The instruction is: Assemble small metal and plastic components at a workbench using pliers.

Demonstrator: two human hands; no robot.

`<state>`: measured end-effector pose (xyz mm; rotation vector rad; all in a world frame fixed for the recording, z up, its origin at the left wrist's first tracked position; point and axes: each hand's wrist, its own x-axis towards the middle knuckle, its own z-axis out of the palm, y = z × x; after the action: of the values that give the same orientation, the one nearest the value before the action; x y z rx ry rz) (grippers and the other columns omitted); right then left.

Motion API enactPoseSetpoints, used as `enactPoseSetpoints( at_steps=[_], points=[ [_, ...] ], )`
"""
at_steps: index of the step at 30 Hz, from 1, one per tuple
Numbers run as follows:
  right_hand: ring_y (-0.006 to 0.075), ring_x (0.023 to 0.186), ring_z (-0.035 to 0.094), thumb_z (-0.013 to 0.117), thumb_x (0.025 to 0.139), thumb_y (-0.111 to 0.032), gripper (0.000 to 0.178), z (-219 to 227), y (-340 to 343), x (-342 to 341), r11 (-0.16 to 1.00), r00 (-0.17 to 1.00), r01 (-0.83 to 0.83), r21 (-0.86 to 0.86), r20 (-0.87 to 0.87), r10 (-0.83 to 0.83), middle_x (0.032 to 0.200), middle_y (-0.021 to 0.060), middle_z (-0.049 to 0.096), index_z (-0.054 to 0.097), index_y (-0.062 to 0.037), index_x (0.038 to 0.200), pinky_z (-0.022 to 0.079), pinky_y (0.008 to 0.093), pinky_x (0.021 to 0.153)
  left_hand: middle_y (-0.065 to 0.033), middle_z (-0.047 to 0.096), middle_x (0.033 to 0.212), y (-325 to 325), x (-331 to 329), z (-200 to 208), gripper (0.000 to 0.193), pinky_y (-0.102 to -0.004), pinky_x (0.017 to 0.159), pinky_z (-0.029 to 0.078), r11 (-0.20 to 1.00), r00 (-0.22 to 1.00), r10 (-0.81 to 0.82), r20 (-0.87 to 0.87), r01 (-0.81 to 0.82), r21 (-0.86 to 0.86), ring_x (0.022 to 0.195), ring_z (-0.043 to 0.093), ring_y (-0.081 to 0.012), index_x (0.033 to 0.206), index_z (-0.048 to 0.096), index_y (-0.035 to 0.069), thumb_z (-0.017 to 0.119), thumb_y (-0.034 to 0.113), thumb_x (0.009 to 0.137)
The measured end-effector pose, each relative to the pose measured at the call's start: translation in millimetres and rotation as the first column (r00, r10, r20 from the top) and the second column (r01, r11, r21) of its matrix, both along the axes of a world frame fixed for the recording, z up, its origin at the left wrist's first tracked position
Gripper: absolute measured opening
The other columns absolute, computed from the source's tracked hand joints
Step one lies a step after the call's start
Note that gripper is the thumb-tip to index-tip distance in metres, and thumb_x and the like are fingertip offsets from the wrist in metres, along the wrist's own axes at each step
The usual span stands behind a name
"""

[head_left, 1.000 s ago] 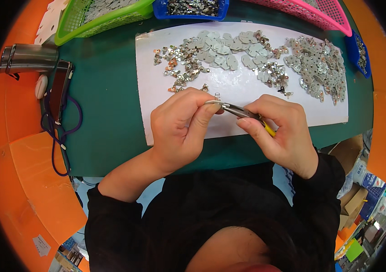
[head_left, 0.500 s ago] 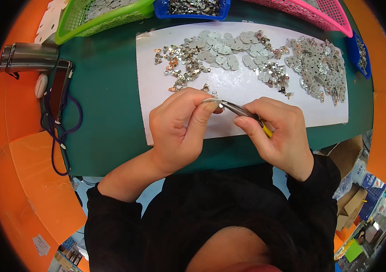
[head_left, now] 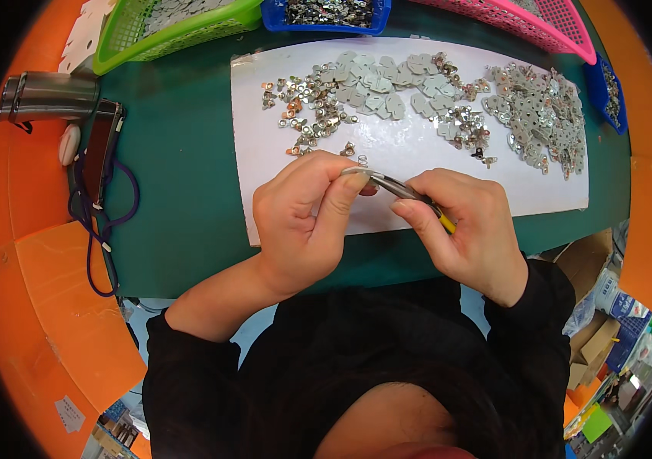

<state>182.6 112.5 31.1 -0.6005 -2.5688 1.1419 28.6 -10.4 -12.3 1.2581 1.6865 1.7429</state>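
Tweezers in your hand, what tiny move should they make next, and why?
Probably ease the tweezers tip a touch further into the left hand's fingertips: the right hand holds them there, over the white sheet, and what the fingertips pinch is too small to tell.

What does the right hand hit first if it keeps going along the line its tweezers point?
The right hand aims its tweezers up-left at the left hand. Their tip already sits at the left hand's fingertips, where a small metal part seems pinched, so those fingers come first. Depth is unclear.
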Motion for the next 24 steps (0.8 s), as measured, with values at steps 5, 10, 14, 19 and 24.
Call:
enactPoseSetpoints(
  at_steps=[5,10,14,19,24],
  points=[
    [0.0269,0.062,0.059,0.073,0.084,-0.014,0.015,-5,-2,0,0.99,1.0,0.006,0.143,-0.005,-0.005,0.07,0.0097,0.061,0.065,-0.0009,0.085,0.044,0.0331,0.054,-0.0094,0.069,0.079,-2,2,-2,0.007,-0.0256,0.064,0.05,0.999,0.997,-0.003,0.073,0.006,-0.048,0.07,0.064,-0.0145,0.091,0.066,-0.004,0.061,0.002,0.093],
    [0.0251,0.063,0.06,0.076,0.081,-0.014,0.017,-4,-2,1,0.898,0.998,-0.015,0.439,0.064,-0.015,0.075,0.0068,0.062,0.063,-0.004,0.086,0.045,0.0333,0.054,-0.0098,0.069,0.079,1,3,2,0.009,-0.0257,0.066,0.05,0.997,0.985,-0.015,0.174,0.027,-0.069,0.072,0.065,-0.0138,0.092,0.066,-0.004,0.061,0.002,0.094],
    [0.0264,0.065,0.061,0.075,0.081,-0.011,0.015,-2,6,8,0.912,0.995,-0.013,0.411,0.097,-0.03,0.078,0.0087,0.063,0.064,-0.003,0.087,0.047,0.0335,0.056,-0.0104,0.069,0.084,4,-2,3,0.011,-0.0273,0.069,0.051,0.993,0.996,-0.084,0.018,0.086,-0.083,0.076,0.066,-0.0158,0.097,0.067,-0.005,0.059,0.003,0.095],
    [0.0328,0.065,0.062,0.067,0.09,-0.014,0.015,7,42,44,0.816,0.888,0.437,0.378,-0.037,-0.459,0.074,0.0155,0.061,0.064,0.0004,0.087,0.048,0.0335,0.061,-0.0158,0.061,0.112,2,-12,10,0.025,-0.0298,0.083,0.052,0.993,0.994,-0.094,0.059,0.098,-0.066,0.095,0.064,-0.0197,0.121,0.057,-0.006,0.049,0.005,0.1],
    [0.0268,0.065,0.062,0.065,0.093,-0.019,0.019,6,72,81,0.543,0.641,0.428,0.722,0.181,-0.746,0.074,0.0165,0.061,0.066,-0.0005,0.091,0.048,0.0325,0.062,-0.0151,0.06,0.11,5,-9,10,0.026,-0.0328,0.084,0.054,0.996,0.995,-0.092,0.045,0.091,0.019,0.097,0.064,-0.0196,0.121,0.057,-0.007,0.051,0.008,0.101]
  ],
)
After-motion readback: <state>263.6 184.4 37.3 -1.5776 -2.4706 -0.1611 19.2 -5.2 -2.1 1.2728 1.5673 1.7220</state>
